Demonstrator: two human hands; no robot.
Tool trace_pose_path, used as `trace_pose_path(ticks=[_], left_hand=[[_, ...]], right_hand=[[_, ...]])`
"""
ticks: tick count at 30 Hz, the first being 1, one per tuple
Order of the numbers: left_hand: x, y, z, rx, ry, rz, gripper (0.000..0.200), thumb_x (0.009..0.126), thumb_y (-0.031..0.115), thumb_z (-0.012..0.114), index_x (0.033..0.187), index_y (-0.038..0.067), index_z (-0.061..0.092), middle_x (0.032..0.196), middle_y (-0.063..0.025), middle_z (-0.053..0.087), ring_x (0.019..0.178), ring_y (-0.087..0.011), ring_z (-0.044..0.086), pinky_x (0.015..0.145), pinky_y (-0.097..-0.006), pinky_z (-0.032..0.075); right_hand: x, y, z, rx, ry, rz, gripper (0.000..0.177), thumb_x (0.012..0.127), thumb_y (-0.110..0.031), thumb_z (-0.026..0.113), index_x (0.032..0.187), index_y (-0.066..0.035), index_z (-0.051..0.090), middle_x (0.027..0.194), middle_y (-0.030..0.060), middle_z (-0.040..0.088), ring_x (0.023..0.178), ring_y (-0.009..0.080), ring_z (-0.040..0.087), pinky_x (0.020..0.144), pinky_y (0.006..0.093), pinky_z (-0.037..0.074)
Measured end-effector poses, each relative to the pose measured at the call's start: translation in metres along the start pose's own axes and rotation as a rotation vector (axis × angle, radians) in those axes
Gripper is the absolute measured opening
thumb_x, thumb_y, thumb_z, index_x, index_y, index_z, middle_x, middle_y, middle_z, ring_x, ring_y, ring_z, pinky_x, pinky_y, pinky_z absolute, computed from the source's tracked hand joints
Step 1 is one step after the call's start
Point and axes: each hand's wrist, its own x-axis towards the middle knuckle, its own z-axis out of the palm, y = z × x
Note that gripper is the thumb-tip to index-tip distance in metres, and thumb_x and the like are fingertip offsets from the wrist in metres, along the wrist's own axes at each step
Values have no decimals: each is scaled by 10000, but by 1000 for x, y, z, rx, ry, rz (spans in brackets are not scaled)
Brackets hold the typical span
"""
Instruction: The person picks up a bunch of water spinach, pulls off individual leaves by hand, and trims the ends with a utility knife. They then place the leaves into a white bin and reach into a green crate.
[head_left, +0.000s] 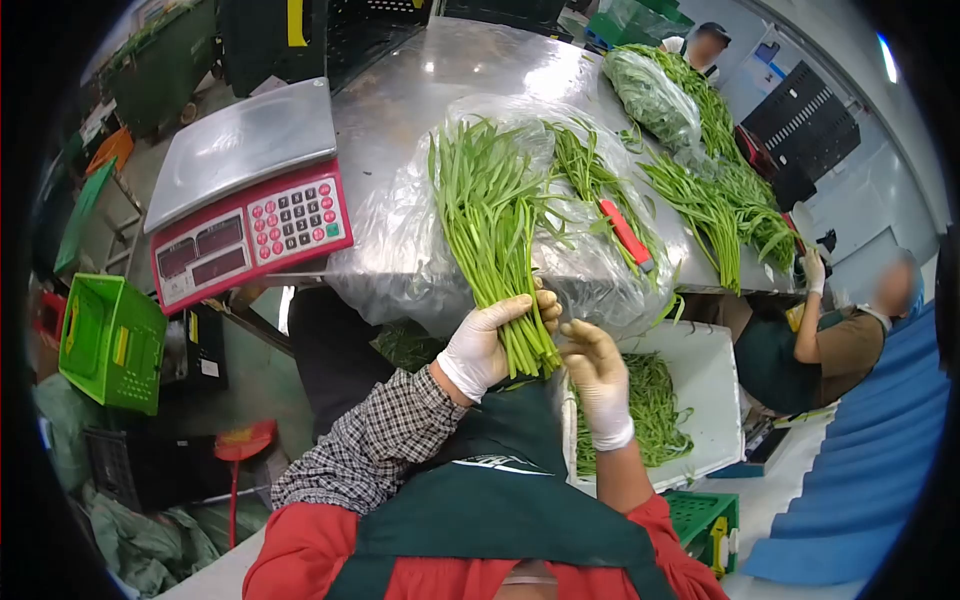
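Observation:
My left hand (478, 345), in a white glove, is wrapped round the stems of a bunch of water spinach (497, 225). The leafy tops point away from me over the table edge, and the cut stem ends stick out toward my apron. Just right of those ends is my gloved right hand (597, 385), its fingers loosely bent and apart with nothing in them. Under the leaves lies a clear plastic bag (395, 235). More water spinach (585, 170) rests on the plastic, with a red-handled tool (626, 236) lying across it.
A red digital scale (250, 230) stands at the left of the metal table (400, 85). Below on the right is a white foam box (715, 400) holding loose greens. Further bunches (705, 215) lie at the table's right, where a co-worker (830, 340) stands. A green crate (115, 340) sits at left.

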Motion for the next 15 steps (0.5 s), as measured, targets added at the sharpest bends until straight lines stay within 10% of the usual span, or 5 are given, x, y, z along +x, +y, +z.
trace_pose_path(ticks=[1, 6, 15], left_hand=[[0, 2, 0, -25, -16, -9, 344, 836, 79, 536, 1163, 13, 452, 1028, -120, 592, 1000, -250, 563, 887, -383, 451], [-7, 8, 7, 102, -118, 20, 561, 765, 86, 571, 1274, 3, 350, 1247, -170, 474, 1173, -269, 444, 1000, -404, 348], [-16, -10, -16, 525, 78, 56, 550, 760, 155, 658, 1233, 15, 416, 1168, -92, 513, 1093, -184, 473, 944, -324, 368]], right_hand=[[2, 7, 6, -222, -26, -88, 459, 864, -174, 560, 1243, 22, 390, 1192, 173, 482, 983, 187, 525, 828, 300, 440], [-1, 9, 41, 737, 17, 285, 698, 890, -549, 335, 1316, 3, 315, 1259, 97, 449, 1169, 209, 420, 988, 363, 309], [3, 28, 58, 918, 176, 425, 505, 926, -423, 355, 1236, -34, 441, 1191, 98, 517, 1106, 217, 480, 956, 359, 354]])
